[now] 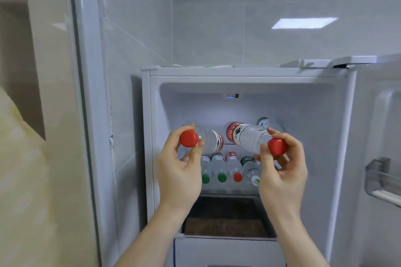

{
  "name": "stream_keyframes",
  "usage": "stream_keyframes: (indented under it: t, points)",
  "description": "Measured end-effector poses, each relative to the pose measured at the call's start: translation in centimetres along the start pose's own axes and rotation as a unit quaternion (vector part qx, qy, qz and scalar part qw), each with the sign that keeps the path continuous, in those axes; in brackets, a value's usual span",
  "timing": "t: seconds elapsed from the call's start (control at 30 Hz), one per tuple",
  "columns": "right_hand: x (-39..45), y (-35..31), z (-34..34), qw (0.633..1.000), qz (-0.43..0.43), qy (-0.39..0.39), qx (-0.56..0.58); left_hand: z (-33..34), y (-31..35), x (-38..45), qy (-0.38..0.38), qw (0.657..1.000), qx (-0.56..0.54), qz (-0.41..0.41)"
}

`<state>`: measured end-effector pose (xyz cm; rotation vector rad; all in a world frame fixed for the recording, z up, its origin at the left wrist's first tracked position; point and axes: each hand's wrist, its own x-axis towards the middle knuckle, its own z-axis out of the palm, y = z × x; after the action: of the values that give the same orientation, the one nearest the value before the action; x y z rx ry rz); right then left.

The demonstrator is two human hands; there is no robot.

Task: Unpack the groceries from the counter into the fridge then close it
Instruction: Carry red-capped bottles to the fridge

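1. Hands first: left hand [180, 171] reaching up from the lower edge, wrist bent back, fingers [196, 151] and thumb pinching the neck of a red-capped water bottle [207, 138] just behind its cap.
2. Lying nearly level, cap toward the camera, base pointing into the open fridge [338, 128] at the upper shelf.
3. Right hand [282, 171] mirroring it on the other side, fingers curling round the cap end of a second red-capped bottle [247, 135], thumb pressing on the clear body beside the cap.
4. Tilting slightly, base higher and further in, red label facing up and left.
5. Sitting close together at their far ends, the two held bottles; touching or apart, cannot tell.
6. Lying behind the right-hand bottle, deeper on the upper shelf, a green-labelled bottle [263, 122], mostly hidden.
7. Lying side by side on the lower shelf, caps toward the camera: two green-capped bottles [213, 178], one lower red-capped bottle [237, 176] and a further bottle [251, 169] angled at the right, partly covered by the right hand.
8. Showing below that shelf, a dark drawer space [225, 219].
9. Standing open at the right, fridge door [377, 115] with a clear door bin [377, 178].
10. Rising behind the fridge, grey wall tiles [217, 17]; at the far left, a pale yellow sleeve [19, 158], blurred.
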<state>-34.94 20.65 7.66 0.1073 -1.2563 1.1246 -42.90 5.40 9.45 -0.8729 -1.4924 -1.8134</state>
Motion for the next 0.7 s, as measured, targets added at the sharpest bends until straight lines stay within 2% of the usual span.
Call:
stream_keyframes:
  t: [0.2,0.37,0.5,0.7]
  points:
    - [2.5,4.6,0.6,0.997,0.003,-0.003,-0.081,3.1,-2.7,1.7,0.008,1.0,-0.007,0.005]
    - [4.2,8.0,0.6,0.995,0.018,-0.003,-0.096,5.3,-4.2,3.4,0.01,1.0,-0.016,0.021]
    - [5.4,10.2,0.5,0.994,0.028,-0.017,-0.108,6.8,-5.7,4.2,0.003,0.999,-0.025,0.028]
    - [7.5,13.3,0.5,0.979,0.048,-0.052,-0.192,9.2,-8.1,4.7,-0.02,0.999,-0.028,0.022]
